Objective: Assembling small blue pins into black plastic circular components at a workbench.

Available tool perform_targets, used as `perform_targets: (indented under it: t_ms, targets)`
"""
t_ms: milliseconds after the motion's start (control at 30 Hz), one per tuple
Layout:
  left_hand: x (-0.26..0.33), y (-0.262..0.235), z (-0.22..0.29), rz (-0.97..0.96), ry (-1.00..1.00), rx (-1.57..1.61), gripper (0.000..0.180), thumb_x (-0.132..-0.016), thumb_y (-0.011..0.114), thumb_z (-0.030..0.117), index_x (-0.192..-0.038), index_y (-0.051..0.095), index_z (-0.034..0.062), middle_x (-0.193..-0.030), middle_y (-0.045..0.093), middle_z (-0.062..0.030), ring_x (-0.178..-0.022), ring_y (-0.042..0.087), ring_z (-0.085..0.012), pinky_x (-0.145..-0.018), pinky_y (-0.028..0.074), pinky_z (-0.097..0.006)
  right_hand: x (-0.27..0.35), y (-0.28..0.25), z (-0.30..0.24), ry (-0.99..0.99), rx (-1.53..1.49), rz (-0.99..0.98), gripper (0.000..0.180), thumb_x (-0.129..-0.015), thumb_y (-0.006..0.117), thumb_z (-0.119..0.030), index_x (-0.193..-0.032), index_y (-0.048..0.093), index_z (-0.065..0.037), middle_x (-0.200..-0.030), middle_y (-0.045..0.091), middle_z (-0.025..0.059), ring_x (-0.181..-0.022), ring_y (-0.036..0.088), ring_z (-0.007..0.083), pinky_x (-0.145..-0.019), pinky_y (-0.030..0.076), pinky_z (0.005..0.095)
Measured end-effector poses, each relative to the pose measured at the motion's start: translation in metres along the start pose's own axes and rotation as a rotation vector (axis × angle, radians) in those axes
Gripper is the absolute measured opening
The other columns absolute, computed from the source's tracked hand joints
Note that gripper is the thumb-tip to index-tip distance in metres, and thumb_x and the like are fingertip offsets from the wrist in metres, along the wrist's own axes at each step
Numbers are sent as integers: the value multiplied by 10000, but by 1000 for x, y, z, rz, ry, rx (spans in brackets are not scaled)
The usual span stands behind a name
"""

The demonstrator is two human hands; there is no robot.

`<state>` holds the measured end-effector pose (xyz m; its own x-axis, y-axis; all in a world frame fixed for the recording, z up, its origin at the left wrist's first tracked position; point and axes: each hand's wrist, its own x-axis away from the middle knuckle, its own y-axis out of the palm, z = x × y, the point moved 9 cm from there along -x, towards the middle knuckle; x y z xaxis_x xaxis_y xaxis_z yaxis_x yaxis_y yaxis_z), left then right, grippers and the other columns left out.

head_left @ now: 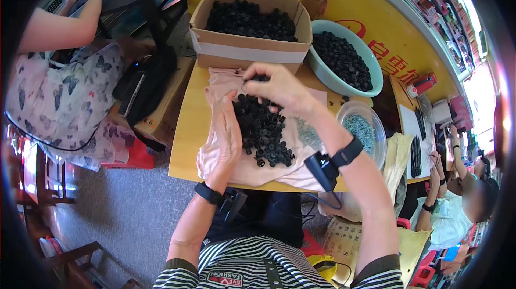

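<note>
A heap of small black round plastic caps (pixel 266 138) lies on a pale pink cloth garment (pixel 217 82) spread over the table. My left hand (pixel 228 128) rests edge-on along the heap's left side, its fingers stretched out and nothing gripped. Over the far end of the heap, my right hand (pixel 279 89) is curled with its fingers bent inward. Black caps show within that curl; how many are held is hidden. To the right of the heap, partly behind my right forearm, small silvery metal pieces (pixel 307 133) lie on the cloth.
A cardboard box (pixel 247 47) full of black caps stands at the back. Right of it are a pale green basin (pixel 344 86) of caps, a bottle (pixel 315 0) and a clear tub (pixel 380 144) of metal pieces. One person sits at left; others work at far right.
</note>
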<state>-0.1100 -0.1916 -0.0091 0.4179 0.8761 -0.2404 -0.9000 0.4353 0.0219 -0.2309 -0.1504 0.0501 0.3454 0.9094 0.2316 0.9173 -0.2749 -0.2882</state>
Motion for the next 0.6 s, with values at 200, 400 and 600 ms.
perform_targets:
  t_ms: [200,400,600]
  targets:
    - [9,5,-4,-54,-7,-66,508,-1015,246,351,-1173,527,-42,-1159,548,-177,-1126,497,-270,-982,359,-336,30,22,6,-526,493,340,248,-736,665,-168,-938,598,-40,-835,575,95,-732,601,241,-594,492,311]
    - [17,-5,-1,-26,-33,32,518,-1018,213,343,-1201,503,-45,-1237,510,-181,-1163,458,-278,-1023,315,-334,44,49,7,-571,657,313,300,-688,700,-112,-960,580,-68,-956,516,127,-849,583,330,-679,514,403]
    - [31,3,6,-62,27,-35,526,-1018,193,344,-1237,480,-38,-1268,488,-202,-1221,429,-318,-1048,299,-358,53,56,14,-562,856,270,396,-667,710,-141,-1045,600,-108,-1126,513,57,-970,543,242,-706,520,349]
